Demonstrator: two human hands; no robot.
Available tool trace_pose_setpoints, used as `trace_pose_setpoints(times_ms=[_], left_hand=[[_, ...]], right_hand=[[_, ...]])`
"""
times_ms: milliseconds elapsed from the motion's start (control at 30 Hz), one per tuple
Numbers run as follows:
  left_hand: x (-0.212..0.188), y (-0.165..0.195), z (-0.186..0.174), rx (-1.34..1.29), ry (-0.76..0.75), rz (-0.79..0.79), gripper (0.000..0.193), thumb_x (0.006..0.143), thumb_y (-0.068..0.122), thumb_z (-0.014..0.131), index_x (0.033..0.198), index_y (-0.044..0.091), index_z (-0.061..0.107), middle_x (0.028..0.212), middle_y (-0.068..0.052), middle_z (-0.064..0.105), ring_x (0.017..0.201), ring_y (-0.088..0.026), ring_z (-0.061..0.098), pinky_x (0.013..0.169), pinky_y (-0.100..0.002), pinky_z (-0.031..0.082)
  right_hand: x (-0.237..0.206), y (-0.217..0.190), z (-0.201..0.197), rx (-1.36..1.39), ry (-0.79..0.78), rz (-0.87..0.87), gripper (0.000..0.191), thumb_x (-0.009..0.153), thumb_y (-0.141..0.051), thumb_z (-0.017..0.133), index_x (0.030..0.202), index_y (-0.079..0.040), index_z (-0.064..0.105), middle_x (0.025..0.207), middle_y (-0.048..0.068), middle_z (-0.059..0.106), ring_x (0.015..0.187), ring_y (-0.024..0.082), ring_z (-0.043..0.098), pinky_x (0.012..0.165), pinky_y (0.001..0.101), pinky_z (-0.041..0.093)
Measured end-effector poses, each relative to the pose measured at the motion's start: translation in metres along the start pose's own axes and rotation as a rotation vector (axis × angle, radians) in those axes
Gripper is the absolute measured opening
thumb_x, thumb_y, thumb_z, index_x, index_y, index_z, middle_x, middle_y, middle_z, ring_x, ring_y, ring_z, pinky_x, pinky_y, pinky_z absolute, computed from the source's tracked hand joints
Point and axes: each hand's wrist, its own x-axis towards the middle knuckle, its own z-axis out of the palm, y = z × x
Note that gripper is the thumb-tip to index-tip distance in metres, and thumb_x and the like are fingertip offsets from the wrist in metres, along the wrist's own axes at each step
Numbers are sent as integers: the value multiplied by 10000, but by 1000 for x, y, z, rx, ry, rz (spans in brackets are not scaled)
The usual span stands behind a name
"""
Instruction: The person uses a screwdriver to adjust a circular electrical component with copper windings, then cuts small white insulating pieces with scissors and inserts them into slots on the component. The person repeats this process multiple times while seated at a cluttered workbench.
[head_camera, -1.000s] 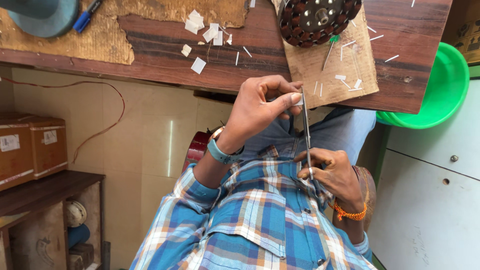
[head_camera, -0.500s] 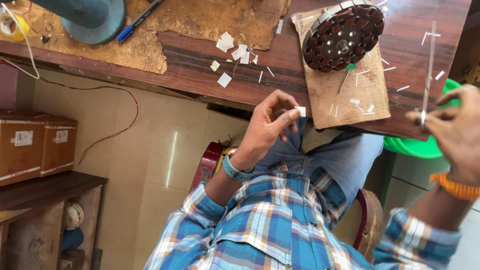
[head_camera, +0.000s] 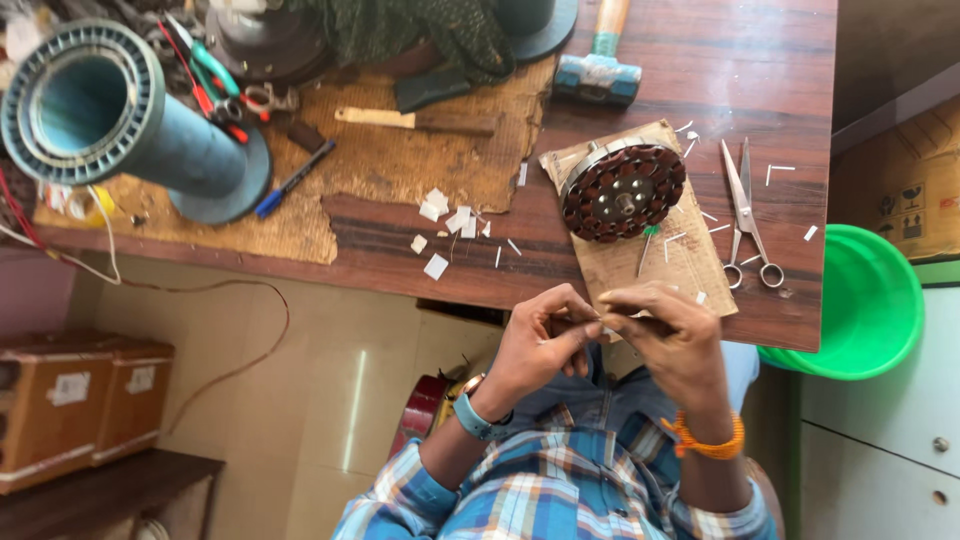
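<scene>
A: We pinch a small white strip (head_camera: 607, 327) between left hand (head_camera: 540, 345) and right hand (head_camera: 672, 335), lower centre, just beyond the table edge (head_camera: 480, 297).

B: It lies left to right; open floor is at lower left.

Cardboard boxes with labels on both sides of you

At your lower left, two brown cardboard boxes (head_camera: 80, 410) sit on a dark shelf (head_camera: 100, 495), each with a small white label (head_camera: 68, 388); at far right, another brown carton (head_camera: 900, 195) shows black handling symbols (head_camera: 893, 198).
</scene>
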Motion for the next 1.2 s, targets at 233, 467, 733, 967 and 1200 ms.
trace_pose_setpoints(times_ms=[233, 467, 733, 967, 1200], left_hand=[[3, -6, -16, 91, 36, 7, 77, 979, 70, 688, 1028, 16, 665, 828, -33, 712, 634, -71, 659, 497, -192, 474], [14, -3, 1, 108, 41, -44, 127, 979, 87, 695, 1057, -10, 719, 866, -41, 730, 764, -57, 693, 539, -194, 530], [23, 20, 23, 125, 36, 93, 93, 1011, 48, 629, 1050, -35, 646, 865, -66, 700, 631, -54, 640, 517, -213, 540], [21, 26, 43, 221, 159, 250, 105, 1020, 71, 654, 995, -13, 597, 821, -76, 715, 582, -64, 634, 485, -221, 494], [19, 39, 48, 632, 241, 601, 68, 955, 19, 718, 1003, 4, 672, 853, -114, 686, 678, -216, 688, 575, -319, 527]], right_hand=[[-7, 5, 21, -1, 36, 86, 214, 835, -22, 778, 1047, -45, 762, 917, 52, 802, 799, 111, 771, 695, 248, 607], [-5, -4, 4, -221, 61, -3, 185, 763, -28, 809, 927, -38, 724, 869, 77, 772, 773, 190, 768, 668, 302, 599], [9, -20, -12, -277, 173, -237, 199, 775, -19, 798, 953, -41, 712, 950, 77, 764, 837, 191, 756, 717, 301, 596], [7, -8, -12, 18, 191, 102, 201, 845, -54, 761, 1040, -8, 774, 905, 75, 806, 774, 136, 779, 672, 258, 612], [5, 8, -10, 323, 190, 272, 217, 915, -98, 705, 1075, 39, 756, 895, 109, 791, 800, 152, 764, 725, 266, 635]])
